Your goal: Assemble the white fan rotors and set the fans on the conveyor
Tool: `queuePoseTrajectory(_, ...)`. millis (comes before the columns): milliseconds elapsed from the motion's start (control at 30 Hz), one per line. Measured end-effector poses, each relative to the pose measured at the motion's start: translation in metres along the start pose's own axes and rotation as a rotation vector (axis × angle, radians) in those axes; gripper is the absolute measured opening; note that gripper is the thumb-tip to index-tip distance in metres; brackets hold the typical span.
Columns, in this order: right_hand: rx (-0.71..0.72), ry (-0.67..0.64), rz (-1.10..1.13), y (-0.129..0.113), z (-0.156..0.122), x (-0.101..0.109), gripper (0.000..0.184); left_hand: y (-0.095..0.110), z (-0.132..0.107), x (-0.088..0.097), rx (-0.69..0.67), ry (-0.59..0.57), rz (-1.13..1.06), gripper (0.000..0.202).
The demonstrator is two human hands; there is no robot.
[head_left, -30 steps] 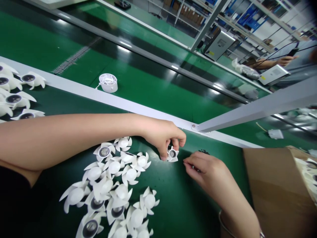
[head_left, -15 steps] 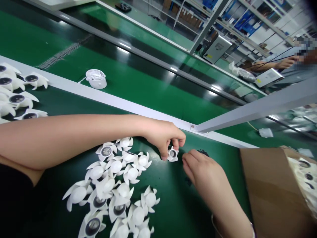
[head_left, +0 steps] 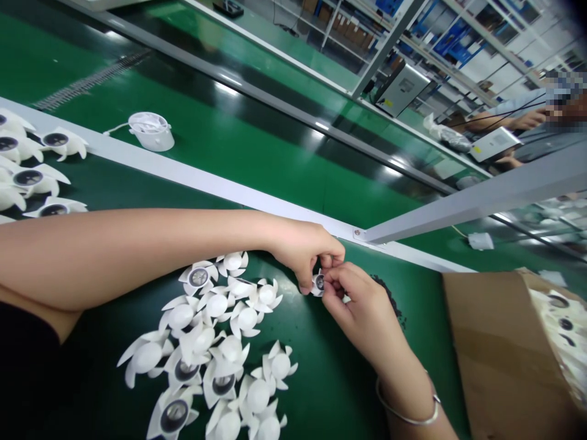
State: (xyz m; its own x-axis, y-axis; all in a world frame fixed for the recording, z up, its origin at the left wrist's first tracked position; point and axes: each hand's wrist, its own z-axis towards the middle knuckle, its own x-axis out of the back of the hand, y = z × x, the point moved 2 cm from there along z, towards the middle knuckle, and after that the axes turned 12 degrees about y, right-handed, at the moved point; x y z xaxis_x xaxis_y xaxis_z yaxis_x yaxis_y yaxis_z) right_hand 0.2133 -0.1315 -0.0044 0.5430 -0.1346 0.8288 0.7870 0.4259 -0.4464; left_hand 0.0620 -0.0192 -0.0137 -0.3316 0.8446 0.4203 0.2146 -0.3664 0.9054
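- Left hand [head_left: 300, 256]: clenched, thumb and fingers pinching a small white star-shaped plastic piece [head_left: 318, 283] with a dark round centre; the piece sits between both hands, partly hidden by fingers.
- Right hand [head_left: 362, 311]: fingers closed on the same piece from its right side, touching the left hand's fingers.
- Thin silver bangle [head_left: 408, 409]: on the right wrist.
- Loose heap of white petal-edged plastic pieces [head_left: 181, 316]: just left of and below the left hand, some dark-centred, lying on a dark green work surface [head_left: 321, 379].
- Small scatter of black granules [head_left: 389, 299]: just beyond the right hand.
- Brown cardboard box [head_left: 499, 354]: right of the right hand, holding more white pieces [head_left: 557, 324].
- Grey metal rail [head_left: 220, 183]: beyond the left hand.
- Further group of white dark-centred pieces [head_left: 27, 174]: beyond the left forearm.
- White round plastic housing with a cord [head_left: 151, 131]: past the rail, on a green belt.
- A co-worker's hand [head_left: 527, 119]: far off, beyond the right hand, near a white boxy device [head_left: 494, 143].
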Motion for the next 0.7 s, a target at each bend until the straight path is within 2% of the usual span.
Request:
queuePoseTrajectory(200,0.091,0.032,-0.071,-0.006,0.000,0.004,0.010,0.001,-0.001,-0.001,0.026,-0.011,-0.011,0.052)
queuePoseTrajectory(400,0.462,0.045,-0.240,-0.016,-0.005,0.013,0.012,0.002,-0.001,-0.001,0.068,-0.009,-0.004,0.058)
queuePoseTrajectory(467,0.508,0.060,-0.208,-0.013,-0.006,0.021,0.018,0.003,-0.001,-0.001,0.080,-0.008,-0.006,0.058)
queuePoseTrajectory(567,0.418,0.237,-0.129,0.009,-0.006,0.045,0.024,0.003,-0.002,0.000,0.091,-0.009,-0.020,0.056)
queuePoseTrajectory(633,0.227,0.486,-0.185,0.040,-0.009,0.068,0.017,0.003,-0.002,0.000,0.088,-0.010,-0.025,0.054)
queuePoseTrajectory(700,-0.068,0.720,-0.272,0.080,-0.016,0.089,0.003,0.002,-0.003,0.001,0.079,-0.007,-0.025,0.055)
